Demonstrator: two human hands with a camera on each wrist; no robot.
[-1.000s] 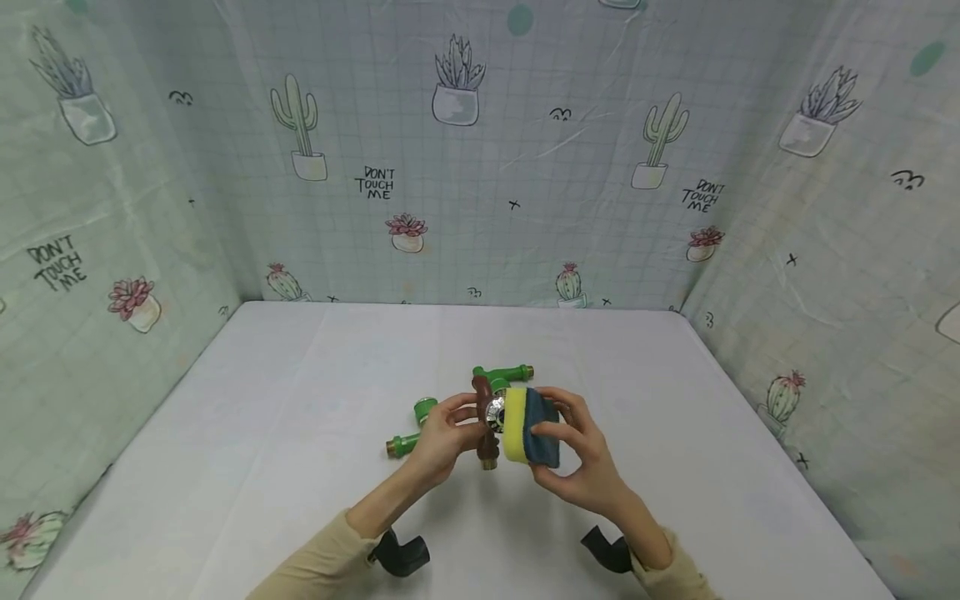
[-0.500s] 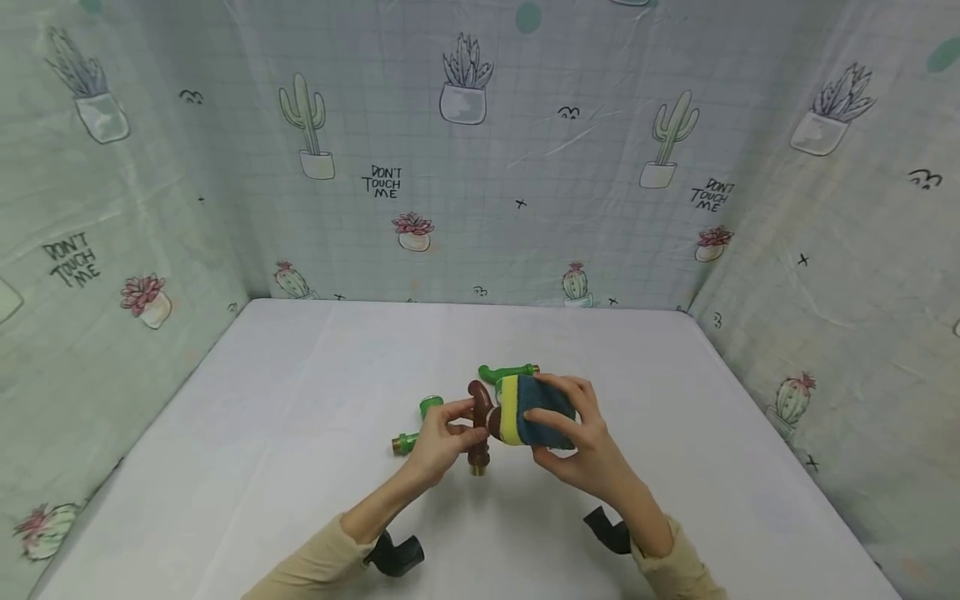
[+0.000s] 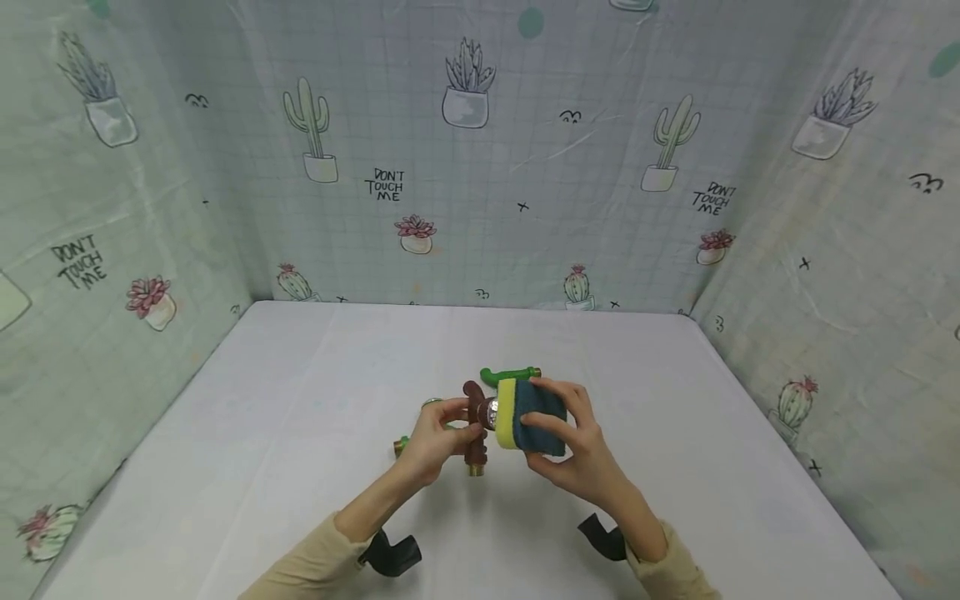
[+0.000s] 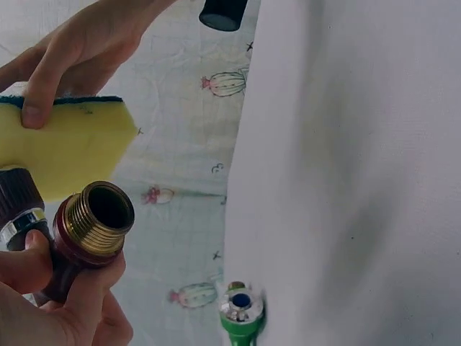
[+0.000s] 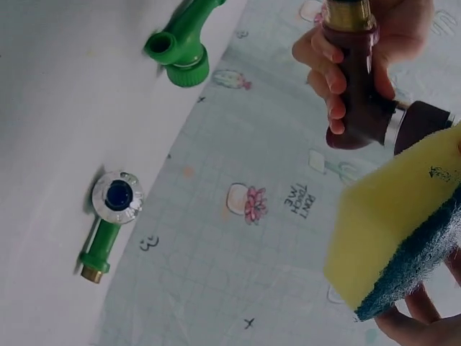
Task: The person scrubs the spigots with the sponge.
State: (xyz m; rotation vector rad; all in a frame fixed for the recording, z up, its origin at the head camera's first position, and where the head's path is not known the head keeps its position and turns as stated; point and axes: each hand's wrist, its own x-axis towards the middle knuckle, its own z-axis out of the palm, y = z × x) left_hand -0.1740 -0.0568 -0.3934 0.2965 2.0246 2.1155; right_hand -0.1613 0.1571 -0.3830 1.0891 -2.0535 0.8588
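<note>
My left hand (image 3: pixel 431 440) grips a brown tap (image 3: pixel 476 450) by its body, raised above the table. The tap's brass threaded end (image 4: pixel 101 223) faces the camera in the left wrist view. A yellow sponge with a dark blue scouring side (image 3: pixel 538 417) is in my right hand (image 3: pixel 581 454), thumb and fingers around the blue layer. The yellow face is up against the tap's round knob (image 5: pixel 421 124) or very near it; exact contact is hard to tell.
A green tap (image 3: pixel 510 377) lies on the white table (image 3: pixel 315 400) behind the hands. A second green tap (image 5: pixel 186 43) is partly hidden by my left hand in the head view. Black curved pieces (image 3: pixel 393 554) sit at both wrists. Patterned cloth walls surround the table.
The sponge turned and lifted against the knob, then came back down and slightly left. The brown tap has shifted a little left and tilted in my left hand. Both grips continue.
</note>
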